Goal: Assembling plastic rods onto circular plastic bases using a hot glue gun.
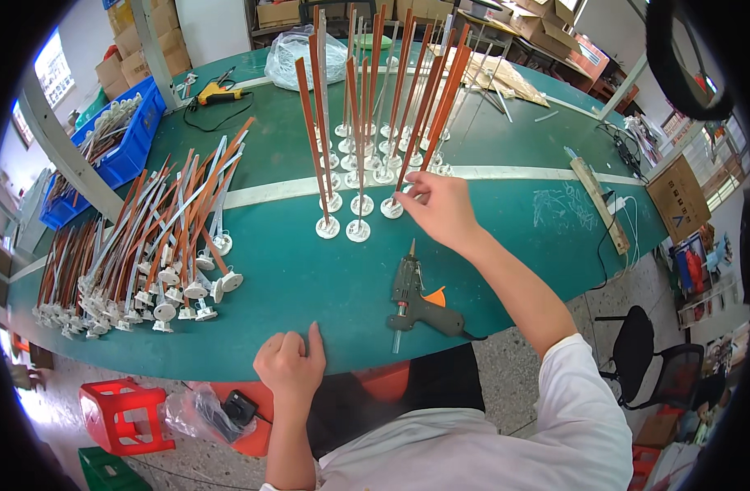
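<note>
My right hand [440,211] reaches over the green table, thumb and fingers pinched at the lower part of an upright brown strip set in a white round base [391,208]. Around and behind it stand several more strips [361,139], brown and clear or silvery, each rising from its own white disc. By the table's near edge my left hand [291,364] is curled, thumb sticking out, with nothing seen in it. A dark glue gun [420,299] with an orange trigger lies below my right hand, a clear glue stick at its back end.
A large heap of strips with white bases [146,254] lies at the left. Beyond are a blue crate [142,135], a yellow glue gun [219,94] and a plastic bag [305,57]. A power strip [600,204] sits at the right; a red stool [121,413] stands below left.
</note>
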Demonstrator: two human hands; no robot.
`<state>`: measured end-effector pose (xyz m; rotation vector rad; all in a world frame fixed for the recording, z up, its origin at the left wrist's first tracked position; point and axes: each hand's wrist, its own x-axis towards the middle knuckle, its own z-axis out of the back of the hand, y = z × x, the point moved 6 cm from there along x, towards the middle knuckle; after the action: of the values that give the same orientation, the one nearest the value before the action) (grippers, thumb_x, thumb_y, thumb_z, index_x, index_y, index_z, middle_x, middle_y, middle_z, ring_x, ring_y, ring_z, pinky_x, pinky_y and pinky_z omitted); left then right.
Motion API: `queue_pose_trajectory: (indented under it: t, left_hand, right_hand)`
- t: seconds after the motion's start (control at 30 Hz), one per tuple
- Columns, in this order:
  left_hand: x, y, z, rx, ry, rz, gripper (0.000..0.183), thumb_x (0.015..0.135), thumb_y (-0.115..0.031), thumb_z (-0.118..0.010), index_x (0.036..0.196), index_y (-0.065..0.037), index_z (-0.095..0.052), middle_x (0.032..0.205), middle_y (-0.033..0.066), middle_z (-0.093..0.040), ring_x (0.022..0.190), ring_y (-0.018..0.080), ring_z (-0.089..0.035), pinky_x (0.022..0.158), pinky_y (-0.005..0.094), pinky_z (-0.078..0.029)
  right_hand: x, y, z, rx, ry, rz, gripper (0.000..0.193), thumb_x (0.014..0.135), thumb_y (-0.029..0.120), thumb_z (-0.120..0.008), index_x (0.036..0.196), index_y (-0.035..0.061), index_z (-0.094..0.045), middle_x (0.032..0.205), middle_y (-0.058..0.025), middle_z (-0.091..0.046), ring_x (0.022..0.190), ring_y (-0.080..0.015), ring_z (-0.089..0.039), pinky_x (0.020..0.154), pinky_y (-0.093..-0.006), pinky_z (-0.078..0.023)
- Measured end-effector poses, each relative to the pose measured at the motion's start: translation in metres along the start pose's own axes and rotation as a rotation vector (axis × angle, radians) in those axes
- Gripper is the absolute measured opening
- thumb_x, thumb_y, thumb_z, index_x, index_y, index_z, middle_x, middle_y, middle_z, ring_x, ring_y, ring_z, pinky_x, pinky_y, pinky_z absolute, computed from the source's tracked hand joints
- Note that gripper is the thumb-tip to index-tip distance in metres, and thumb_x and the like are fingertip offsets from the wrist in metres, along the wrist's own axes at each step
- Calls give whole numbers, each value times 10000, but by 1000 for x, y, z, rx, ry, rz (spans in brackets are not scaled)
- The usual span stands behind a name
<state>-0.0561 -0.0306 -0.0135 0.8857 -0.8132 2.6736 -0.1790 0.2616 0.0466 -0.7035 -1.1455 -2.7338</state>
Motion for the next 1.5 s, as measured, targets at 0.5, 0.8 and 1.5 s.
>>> queue_pose_trajectory:
  t: [0.5,0.8,1.5]
  left_hand:
    - [0,2,1,-5,10,8,476,738,-134,-786,528,-83,-362,493,63,-366,424,261,-388,426,386,-276]
    - [-1,3,0,-20,-2,2,475,732,-133,-792,527,-81,-367,494,60,-366,424,257,-389,427,383,-275]
    - [-4,2,-6,-14,6,8,469,732,-81,-778,521,-65,-359,491,71,-368,411,247,-371,419,372,-246]
  right_hand:
    - [17,-27,-44,22,43,-81,161,829,98,-698,892,-50,-705,720,-166,-702,632,-251,-699,609,-332,-537]
    - [2,11,-10,-66,-26,17,208,830,135,-748,904,-53,-701,700,-120,-706,609,-151,-697,575,-268,-539]
    - [-39,9,60,-43,-23,65,133,890,114,-668,869,-15,-692,645,-76,-674,533,-120,-648,492,-261,-510]
